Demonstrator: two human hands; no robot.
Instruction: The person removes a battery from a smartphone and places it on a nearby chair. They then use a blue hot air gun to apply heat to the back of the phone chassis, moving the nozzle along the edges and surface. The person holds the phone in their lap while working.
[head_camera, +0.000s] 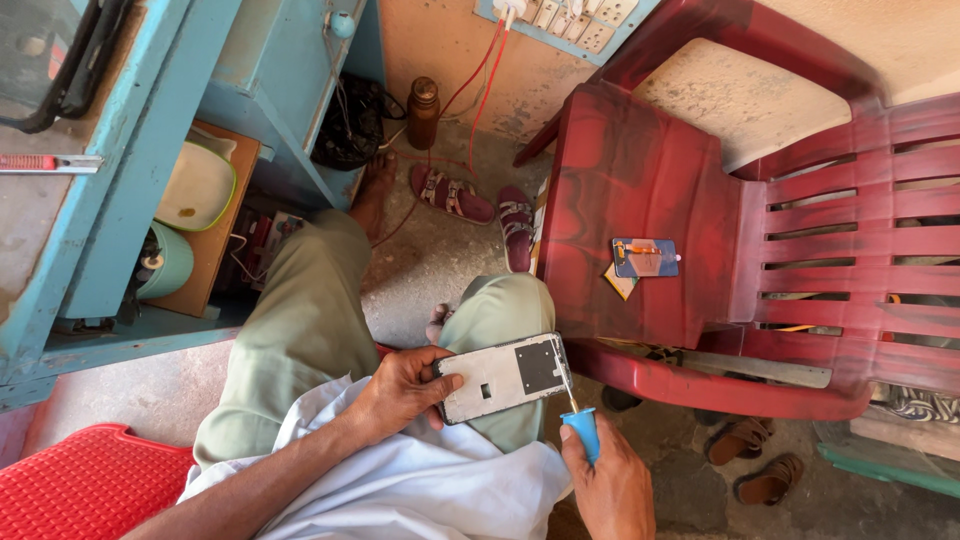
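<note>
Two hands at work above lap, beside red chair (640, 200). Left hand (400, 390) clamped on phone frame (505, 375) edges; right hand (610, 485) closed round blue-handled screwdriver (580, 420), tip at frame corner. Frame likely light, thin, fragile: hold by rim.

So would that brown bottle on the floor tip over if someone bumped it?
Probably. The brown bottle stands upright, tall and narrow, so a knock could likely topple it. Being round, it might then roll across the floor. It looks like glass, so perhaps breakable.
</note>
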